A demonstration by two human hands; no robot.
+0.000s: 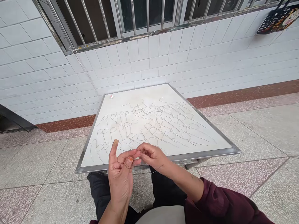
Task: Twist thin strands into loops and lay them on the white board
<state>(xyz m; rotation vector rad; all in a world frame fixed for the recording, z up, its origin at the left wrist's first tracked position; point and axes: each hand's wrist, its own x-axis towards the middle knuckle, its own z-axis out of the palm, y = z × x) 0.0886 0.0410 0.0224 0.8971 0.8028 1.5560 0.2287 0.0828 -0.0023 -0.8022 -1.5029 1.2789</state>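
Near the front edge of the white table (137,91), my two hands meet just above the surface. My left hand (121,169) pinches a thin wire (140,169) between thumb and fingers, while its index finger sticks up with a tan wrap at the tip. The fingertips of my right hand (150,155) are pinched together on the same wire, touching the left fingers. Most of the wire is hidden by the fingers or too fine to follow. Beyond the hands lie several looped wires (171,135), each a round loop with a long tail.
Tangled wires (142,110) lie toward the back of the table. A small white and red object (111,97) sits in its far left corner. Behind stands a tiled wall (140,67) with a barred window (147,15). A patterned bag (277,20) hangs at upper right.
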